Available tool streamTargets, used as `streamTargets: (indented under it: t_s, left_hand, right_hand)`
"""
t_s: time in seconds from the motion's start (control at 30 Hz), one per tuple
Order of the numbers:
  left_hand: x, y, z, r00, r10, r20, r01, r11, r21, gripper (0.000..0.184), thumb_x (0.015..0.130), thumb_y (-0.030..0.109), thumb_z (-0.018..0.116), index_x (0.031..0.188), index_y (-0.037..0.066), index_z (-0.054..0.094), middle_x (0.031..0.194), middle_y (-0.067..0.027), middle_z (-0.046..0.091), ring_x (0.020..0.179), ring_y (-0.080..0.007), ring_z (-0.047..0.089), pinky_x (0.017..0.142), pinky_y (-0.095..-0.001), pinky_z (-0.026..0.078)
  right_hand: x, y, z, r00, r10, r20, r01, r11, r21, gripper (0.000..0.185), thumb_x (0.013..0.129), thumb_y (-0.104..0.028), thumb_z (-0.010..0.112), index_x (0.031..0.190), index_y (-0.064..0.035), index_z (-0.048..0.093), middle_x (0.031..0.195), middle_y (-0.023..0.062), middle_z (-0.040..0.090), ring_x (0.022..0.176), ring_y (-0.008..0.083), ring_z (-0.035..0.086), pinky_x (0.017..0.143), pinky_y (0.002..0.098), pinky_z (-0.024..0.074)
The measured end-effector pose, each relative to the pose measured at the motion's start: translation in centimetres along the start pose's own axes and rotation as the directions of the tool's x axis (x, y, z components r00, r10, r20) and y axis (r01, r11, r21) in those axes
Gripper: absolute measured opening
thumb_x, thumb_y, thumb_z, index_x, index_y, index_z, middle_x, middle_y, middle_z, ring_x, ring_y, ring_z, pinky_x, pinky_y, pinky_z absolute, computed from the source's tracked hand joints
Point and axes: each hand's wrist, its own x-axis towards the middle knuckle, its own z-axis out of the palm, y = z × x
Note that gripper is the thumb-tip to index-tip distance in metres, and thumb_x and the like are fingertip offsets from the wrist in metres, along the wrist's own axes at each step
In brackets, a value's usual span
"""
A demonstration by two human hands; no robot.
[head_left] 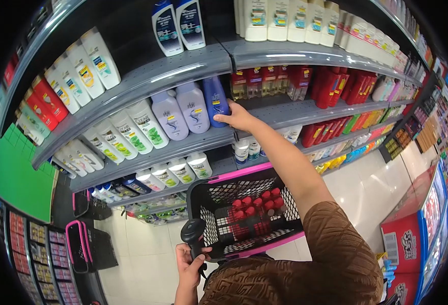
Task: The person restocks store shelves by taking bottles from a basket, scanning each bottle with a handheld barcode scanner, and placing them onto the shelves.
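Tall dark-blue glossy plastic bottle (214,99): on the grey metal shelf (198,144), right end of its row, roughly upright. Right hand (237,118) has hold of it low on its right side, thumb across the front, grip about as wide as the bottle. Other fingers hidden behind, so can't confirm a full wrap. Can't tell if the base is off the shelf.

Risks: smooth curved plastic plus a low hold, so it could tip or twist out of the grip. Pair of lilac plastic bottles (192,109) just beside it on the left; a leftward nudge could topple the nearer one. Shelf edge is close, so a slip could drop it off the near side.

Relative to hands: bottle is in the right hand, far side, well apart from the left hand (187,264). Left is near, fingers curled round the handle of a black plastic handheld scanner (193,233). Scanner head is right by the basket; a careless swing could knock it.

Outward: black mesh plastic basket with pink rim (267,248), right of the left hand, red-capped bottles (257,204) inside. White plastic bottles with green labels (147,124) left of the lilac pair.
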Motion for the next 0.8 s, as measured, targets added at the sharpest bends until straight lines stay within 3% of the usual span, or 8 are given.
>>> streamTargets:
  t_s: [0.07, 0.4, 0.47, 0.5, 0.6, 0.63, 0.7, 0.8]
  left_hand:
    - [0.1, 0.2, -0.5, 0.999, -0.022, 0.029, 0.021, 1.000, 0.020, 0.042, 0.089, -0.015, 0.055, 0.116, 0.011, 0.038, 0.146, -0.0286, 0.049, 0.110, -0.0321, 0.069, 0.082, -0.0383, 0.060]
    - [2.9, 0.5, -2.4, 0.974, -0.167, 0.155, 0.154, 0.984, 0.091, 0.045, 0.085, -0.009, 0.060, 0.117, 0.015, 0.039, 0.147, -0.0309, 0.048, 0.104, -0.0303, 0.070, 0.080, -0.0399, 0.058]
    - [3.2, 0.9, -2.7, 0.968, -0.151, 0.198, 0.140, 0.988, 0.071, 0.042, 0.088, -0.012, 0.060, 0.117, 0.011, 0.039, 0.137, -0.0243, 0.056, 0.107, -0.0308, 0.069, 0.085, -0.0380, 0.057]
    - [3.5, 1.0, -2.8, 0.962, -0.169, 0.212, 0.157, 0.985, 0.074, 0.042, 0.088, -0.012, 0.060, 0.117, 0.011, 0.039, 0.137, -0.0243, 0.056, 0.107, -0.0308, 0.069, 0.085, -0.0380, 0.057]
    - [4.1, 0.7, -2.6, 0.942, -0.215, 0.259, 0.198, 0.976, 0.090, 0.041, 0.089, -0.010, 0.061, 0.117, 0.011, 0.040, 0.127, -0.0208, 0.061, 0.109, -0.0293, 0.069, 0.087, -0.0380, 0.057]
    - [4.3, 0.3, -2.3, 0.941, -0.213, 0.263, 0.191, 0.976, 0.110, 0.041, 0.090, -0.010, 0.062, 0.118, 0.011, 0.040, 0.123, -0.0192, 0.062, 0.109, -0.0283, 0.068, 0.088, -0.0381, 0.056]
    - [4.5, -0.6, -1.4, 0.930, -0.227, 0.288, 0.185, 0.969, 0.166, 0.041, 0.090, -0.010, 0.062, 0.116, 0.011, 0.039, 0.117, -0.0158, 0.063, 0.111, -0.0254, 0.067, 0.092, -0.0366, 0.055]
    - [4.4, -2.3, 0.1, 0.903, -0.278, 0.328, 0.186, 0.940, 0.285, 0.042, 0.088, -0.012, 0.060, 0.113, 0.011, 0.037, 0.116, -0.0152, 0.062, 0.108, -0.0234, 0.066, 0.089, -0.0342, 0.053]
  right_hand:
    - [-0.2, -0.2, 0.0, 0.993, 0.116, 0.037, -0.117, 0.993, 0.031, 0.071, 0.085, -0.035, 0.084, 0.140, -0.0038, 0.051, 0.101, 0.0061, 0.067, 0.077, 0.0116, 0.059, 0.063, 0.0272, 0.0502]
    - [-0.7, -0.8, 0.2, 0.985, 0.172, -0.026, -0.170, 0.984, 0.053, 0.089, 0.073, -0.027, 0.092, 0.143, 0.0058, 0.049, 0.120, 0.0158, 0.068, 0.100, 0.0206, 0.066, 0.086, 0.0329, 0.0541]
    - [-1.1, 1.3, 1.4, 0.875, -0.142, -0.463, 0.116, 0.990, -0.084, 0.086, 0.074, -0.032, 0.092, 0.141, 0.0036, 0.051, 0.120, 0.0140, 0.068, 0.103, 0.0217, 0.065, 0.087, 0.0337, 0.0528]
    - [-3.1, -0.1, 2.4, 0.725, -0.311, -0.614, 0.207, 0.949, -0.236, 0.064, 0.081, -0.032, 0.087, 0.130, 0.0001, 0.060, 0.109, 0.0120, 0.070, 0.096, 0.0192, 0.066, 0.082, 0.0304, 0.0528]
    - [-13.7, -3.5, 7.0, 0.687, -0.251, -0.682, 0.269, 0.960, -0.081, 0.022, 0.094, -0.018, 0.073, 0.108, -0.0034, 0.064, 0.095, 0.0008, 0.066, 0.086, 0.0083, 0.059, 0.071, 0.0255, 0.0457]
    - [-18.2, -3.3, 9.8, 0.794, -0.021, -0.607, 0.179, 0.963, 0.201, 0.019, 0.095, -0.019, 0.073, 0.105, -0.0054, 0.064, 0.093, -0.0019, 0.064, 0.084, 0.0052, 0.056, 0.070, 0.0254, 0.0454]
    - [-27.4, -3.3, 14.0, 0.923, 0.109, -0.368, 0.014, 0.948, 0.317, 0.019, 0.094, -0.018, 0.076, 0.106, -0.0063, 0.067, 0.093, -0.0036, 0.063, 0.081, 0.0046, 0.056, 0.069, 0.0236, 0.0453]
    - [-38.1, -4.5, 18.1, 0.888, 0.418, -0.190, -0.202, 0.726, 0.657, 0.020, 0.096, -0.019, 0.075, 0.108, -0.0039, 0.068, 0.097, -0.0001, 0.067, 0.082, 0.0066, 0.062, 0.073, 0.0253, 0.0505]
